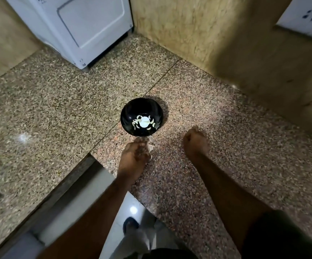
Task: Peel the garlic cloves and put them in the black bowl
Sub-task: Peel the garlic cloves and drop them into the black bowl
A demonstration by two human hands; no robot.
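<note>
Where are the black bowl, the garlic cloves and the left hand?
black bowl (128, 111): head view, inner left wall.
garlic cloves (135, 124): head view, pale clove on the bowl's bottom.
left hand (133, 156): head view, back of hand.

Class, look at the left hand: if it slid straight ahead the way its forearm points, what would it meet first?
Probably the black bowl, just beyond the left hand; depth is uncertain.

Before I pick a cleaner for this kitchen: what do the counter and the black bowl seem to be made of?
The counter looks like polished granite: speckled pink, grey and tan grains, a straight seam between slabs, and a soft glare spot on it. The black bowl looks like glazed ceramic or glossy melamine: its dark inner wall gives small sharp reflections. The view cannot settle which.
</note>
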